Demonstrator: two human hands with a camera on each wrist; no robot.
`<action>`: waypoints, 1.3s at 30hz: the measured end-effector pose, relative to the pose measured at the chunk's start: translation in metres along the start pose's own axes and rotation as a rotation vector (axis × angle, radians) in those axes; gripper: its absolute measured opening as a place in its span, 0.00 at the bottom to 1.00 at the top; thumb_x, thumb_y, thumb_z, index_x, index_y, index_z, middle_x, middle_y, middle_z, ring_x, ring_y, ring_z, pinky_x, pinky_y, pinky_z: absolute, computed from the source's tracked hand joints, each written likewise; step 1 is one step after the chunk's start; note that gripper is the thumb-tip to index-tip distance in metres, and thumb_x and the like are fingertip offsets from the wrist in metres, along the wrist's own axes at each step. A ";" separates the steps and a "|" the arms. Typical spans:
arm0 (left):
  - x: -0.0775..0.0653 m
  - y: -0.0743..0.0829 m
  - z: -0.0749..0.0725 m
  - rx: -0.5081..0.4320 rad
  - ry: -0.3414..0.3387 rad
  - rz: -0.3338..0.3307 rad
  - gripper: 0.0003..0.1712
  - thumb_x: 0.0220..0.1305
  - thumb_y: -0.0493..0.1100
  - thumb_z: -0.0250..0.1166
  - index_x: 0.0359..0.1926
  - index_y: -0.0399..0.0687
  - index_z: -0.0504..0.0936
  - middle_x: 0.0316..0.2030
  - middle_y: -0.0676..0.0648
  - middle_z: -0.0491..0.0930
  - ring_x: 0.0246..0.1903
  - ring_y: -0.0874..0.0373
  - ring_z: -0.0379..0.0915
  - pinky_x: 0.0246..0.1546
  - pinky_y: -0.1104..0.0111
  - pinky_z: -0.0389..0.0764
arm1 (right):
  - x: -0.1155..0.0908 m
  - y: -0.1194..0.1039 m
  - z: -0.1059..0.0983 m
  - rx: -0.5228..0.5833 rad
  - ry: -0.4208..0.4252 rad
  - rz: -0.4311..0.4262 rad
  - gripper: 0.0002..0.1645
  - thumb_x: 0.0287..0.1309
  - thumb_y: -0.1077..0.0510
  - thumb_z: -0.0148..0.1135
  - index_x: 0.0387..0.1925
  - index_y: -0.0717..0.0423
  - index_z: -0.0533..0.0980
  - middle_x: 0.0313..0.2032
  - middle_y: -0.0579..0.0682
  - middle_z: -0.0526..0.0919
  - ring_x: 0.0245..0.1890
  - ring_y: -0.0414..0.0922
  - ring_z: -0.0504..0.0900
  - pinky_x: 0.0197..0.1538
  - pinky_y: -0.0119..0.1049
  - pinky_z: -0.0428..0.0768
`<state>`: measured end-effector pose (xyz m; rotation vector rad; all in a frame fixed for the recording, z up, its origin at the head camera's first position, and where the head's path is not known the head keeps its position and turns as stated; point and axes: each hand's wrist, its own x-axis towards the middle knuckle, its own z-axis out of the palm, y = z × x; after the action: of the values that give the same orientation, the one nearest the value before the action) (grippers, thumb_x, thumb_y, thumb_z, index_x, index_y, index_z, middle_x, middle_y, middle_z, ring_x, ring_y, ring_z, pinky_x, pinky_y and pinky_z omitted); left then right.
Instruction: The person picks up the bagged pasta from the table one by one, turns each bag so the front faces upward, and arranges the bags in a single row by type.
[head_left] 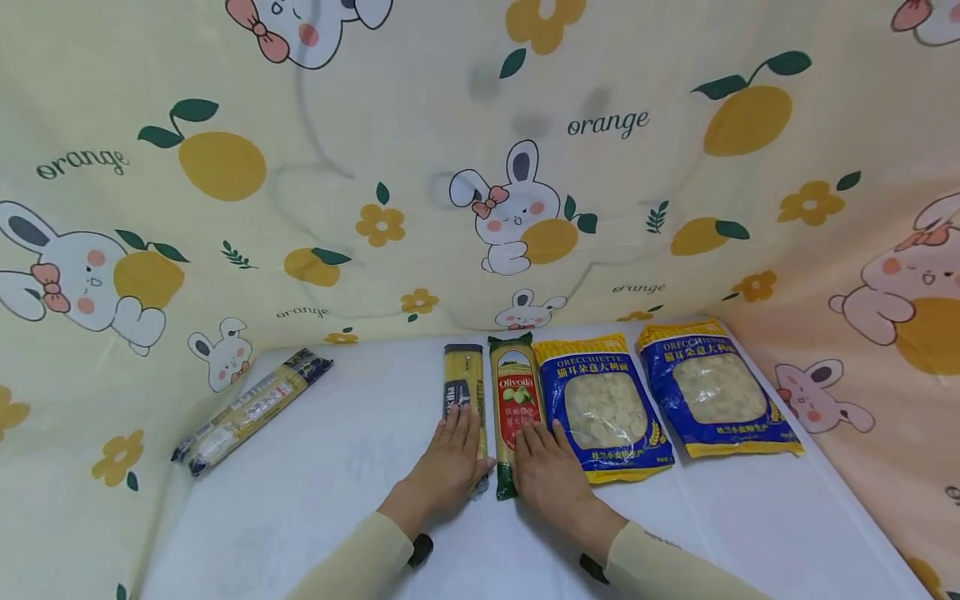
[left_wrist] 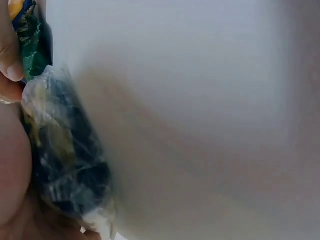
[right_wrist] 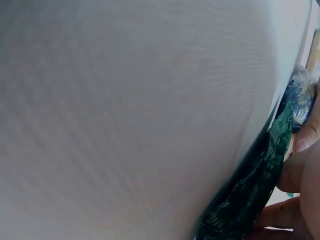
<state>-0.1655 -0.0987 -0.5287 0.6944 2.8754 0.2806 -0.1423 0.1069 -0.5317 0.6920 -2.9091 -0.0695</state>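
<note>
In the head view my left hand point(head_left: 448, 458) lies over the lower part of a narrow spaghetti pack point(head_left: 463, 367), fingers extended along it and thumb toward its right side. The pack's crinkled clear and dark end point(left_wrist: 70, 145) shows beside that hand in the left wrist view. My right hand point(head_left: 551, 479) rests on the lower right of a green and red Olivoilà pasta pack point(head_left: 516, 375), its fingers pointing up the pack. In the right wrist view, the green wrapper end point(right_wrist: 250, 195) sticks out beside the fingers. The two narrow packs lie side by side, a small gap between them.
Right of the Olivoilà pack lies a blue and yellow orecchiette bag point(head_left: 603, 408), with a second orecchiette bag point(head_left: 720, 387) farther right. Another spaghetti pack point(head_left: 251, 412) lies slanted at the left on the white table point(head_left: 360, 408). A printed curtain point(head_left: 420, 125) hangs behind.
</note>
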 end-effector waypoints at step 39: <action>-0.091 -0.256 -0.089 0.115 0.228 -0.308 0.34 0.82 0.47 0.53 0.71 0.20 0.64 0.70 0.18 0.62 0.72 0.21 0.56 0.70 0.31 0.60 | -0.004 0.000 0.004 0.001 0.031 -0.008 0.29 0.77 0.49 0.56 0.67 0.65 0.77 0.68 0.62 0.79 0.70 0.59 0.76 0.76 0.61 0.67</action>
<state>-0.2152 -0.3778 -0.4878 0.2387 3.1781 0.1611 -0.1389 0.1089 -0.5358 0.6986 -2.8773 -0.0577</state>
